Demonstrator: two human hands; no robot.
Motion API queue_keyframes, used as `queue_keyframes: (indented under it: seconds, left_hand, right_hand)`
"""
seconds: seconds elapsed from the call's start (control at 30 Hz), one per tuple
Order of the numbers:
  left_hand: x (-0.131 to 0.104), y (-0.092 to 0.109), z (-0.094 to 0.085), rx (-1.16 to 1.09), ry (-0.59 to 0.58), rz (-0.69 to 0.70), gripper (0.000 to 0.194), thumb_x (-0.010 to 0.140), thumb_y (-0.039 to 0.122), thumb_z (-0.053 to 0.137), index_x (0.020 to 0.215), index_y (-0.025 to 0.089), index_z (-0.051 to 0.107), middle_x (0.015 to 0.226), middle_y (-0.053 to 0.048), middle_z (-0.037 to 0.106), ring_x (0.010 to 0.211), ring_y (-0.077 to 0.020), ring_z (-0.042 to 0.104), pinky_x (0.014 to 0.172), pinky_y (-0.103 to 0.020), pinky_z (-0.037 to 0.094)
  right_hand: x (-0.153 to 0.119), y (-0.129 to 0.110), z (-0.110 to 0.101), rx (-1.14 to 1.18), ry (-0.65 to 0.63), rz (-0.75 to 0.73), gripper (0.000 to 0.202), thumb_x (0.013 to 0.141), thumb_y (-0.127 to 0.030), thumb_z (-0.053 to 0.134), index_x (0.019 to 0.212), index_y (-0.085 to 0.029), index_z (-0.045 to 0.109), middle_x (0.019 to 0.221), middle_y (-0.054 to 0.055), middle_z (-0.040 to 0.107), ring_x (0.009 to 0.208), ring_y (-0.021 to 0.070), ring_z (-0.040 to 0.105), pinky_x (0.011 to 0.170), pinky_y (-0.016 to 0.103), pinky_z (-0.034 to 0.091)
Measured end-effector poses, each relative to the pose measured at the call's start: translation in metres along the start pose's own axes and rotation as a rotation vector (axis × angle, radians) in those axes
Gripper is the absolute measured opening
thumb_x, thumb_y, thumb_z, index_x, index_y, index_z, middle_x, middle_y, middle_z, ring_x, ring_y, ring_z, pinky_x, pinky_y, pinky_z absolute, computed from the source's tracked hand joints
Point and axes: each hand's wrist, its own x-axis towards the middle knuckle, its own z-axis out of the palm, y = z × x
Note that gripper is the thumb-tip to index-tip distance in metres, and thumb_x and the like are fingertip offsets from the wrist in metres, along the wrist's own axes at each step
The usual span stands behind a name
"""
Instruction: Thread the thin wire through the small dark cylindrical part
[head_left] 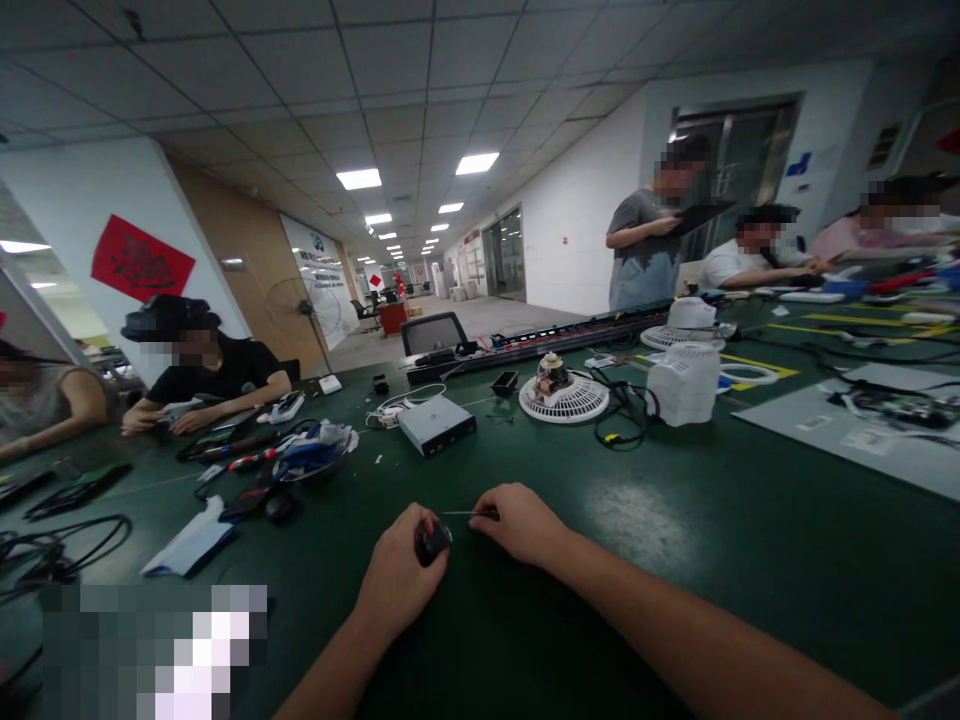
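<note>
My left hand [401, 560] is closed around a small black rounded object [433, 543] with a shiny edge, possibly a computer mouse; fingers cover part of it. To its right, my right hand [519, 522] pinches a thin screwdriver [459, 513]. The metal shaft points left, its tip close to the black object but apart from it. Most of the screwdriver's handle is hidden in my fingers. Both hands are just above the dark green table [555, 620].
Beyond my hands are a grey metal drive box [437, 426], an opened fan base [564, 398] and a white plastic housing [686, 385]. Cables, tools and a blue cloth bundle [315, 447] lie left. A grey board [862, 425] is right. Other people sit or stand around the table.
</note>
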Motion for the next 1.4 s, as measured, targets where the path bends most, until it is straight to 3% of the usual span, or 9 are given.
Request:
queue_keyframes:
  seconds: [0.27, 0.4, 0.67, 0.87, 1.07, 1.27, 1.4]
  left_hand:
    - [-0.002, 0.009, -0.001, -0.133, 0.022, 0.089, 0.017, 0.074, 0.018, 0.066, 0.079, 0.021, 0.050, 0.090, -0.002, 0.067, 0.083, -0.0183, 0.063, 0.076, -0.032, 0.049]
    - [-0.004, 0.010, 0.000, -0.147, 0.070, 0.105, 0.025, 0.072, 0.017, 0.069, 0.075, 0.022, 0.045, 0.092, -0.001, 0.067, 0.083, -0.0179, 0.064, 0.075, -0.031, 0.049]
    - [-0.003, 0.006, -0.001, -0.165, 0.083, 0.101, 0.026, 0.073, 0.018, 0.070, 0.074, 0.022, 0.045, 0.095, -0.003, 0.069, 0.090, -0.0202, 0.066, 0.078, -0.033, 0.051]
    - [-0.004, 0.006, 0.000, -0.158, 0.100, 0.135, 0.028, 0.072, 0.016, 0.071, 0.072, 0.021, 0.044, 0.095, -0.003, 0.069, 0.091, -0.0203, 0.066, 0.080, -0.033, 0.051]
    - [-0.006, 0.004, -0.001, -0.193, 0.085, 0.227, 0.033, 0.073, 0.012, 0.069, 0.062, 0.020, 0.040, 0.099, -0.004, 0.071, 0.091, -0.0185, 0.068, 0.078, -0.030, 0.053]
    - [-0.006, 0.002, -0.002, -0.197, 0.077, 0.289, 0.037, 0.075, 0.013, 0.070, 0.055, 0.020, 0.039, 0.099, -0.007, 0.071, 0.092, -0.0194, 0.068, 0.078, -0.030, 0.055]
    - [-0.006, 0.003, -0.001, -0.184, 0.073, 0.297, 0.037, 0.073, 0.012, 0.071, 0.055, 0.020, 0.040, 0.094, -0.007, 0.071, 0.097, -0.0212, 0.068, 0.079, -0.030, 0.055]
  right_hand:
    - [-0.002, -0.011, 0.002, 0.469, 0.023, -0.129, 0.014, 0.079, -0.021, 0.068, 0.090, -0.017, 0.074, 0.082, 0.002, 0.071, 0.074, 0.0144, 0.061, 0.066, 0.024, 0.045]
    - [0.000, -0.008, 0.007, 0.629, -0.010, -0.091, 0.013, 0.074, -0.022, 0.072, 0.084, -0.015, 0.073, 0.074, 0.001, 0.069, 0.069, 0.0139, 0.060, 0.064, 0.024, 0.045]
    - [-0.004, -0.012, 0.004, 0.469, 0.102, -0.164, 0.009, 0.078, -0.020, 0.068, 0.084, -0.015, 0.073, 0.077, 0.002, 0.068, 0.069, 0.0136, 0.060, 0.063, 0.024, 0.044]
    - [0.000, -0.007, 0.010, 0.505, 0.131, -0.170, 0.008, 0.072, -0.021, 0.075, 0.077, -0.017, 0.070, 0.072, -0.001, 0.064, 0.066, 0.0124, 0.057, 0.061, 0.023, 0.043]
    - [0.005, 0.002, 0.018, 0.665, -0.022, -0.058, 0.027, 0.066, -0.034, 0.080, 0.078, -0.015, 0.064, 0.071, -0.001, 0.064, 0.063, 0.0122, 0.056, 0.056, 0.023, 0.041]
    - [0.000, -0.005, 0.013, 0.612, -0.031, -0.075, 0.025, 0.070, -0.034, 0.077, 0.073, -0.015, 0.061, 0.066, -0.002, 0.059, 0.060, 0.0106, 0.051, 0.054, 0.022, 0.038]
    - [-0.001, -0.006, 0.003, 0.602, -0.140, -0.169, 0.021, 0.073, -0.030, 0.074, 0.080, -0.016, 0.061, 0.068, -0.004, 0.058, 0.060, 0.0096, 0.050, 0.055, 0.021, 0.038]
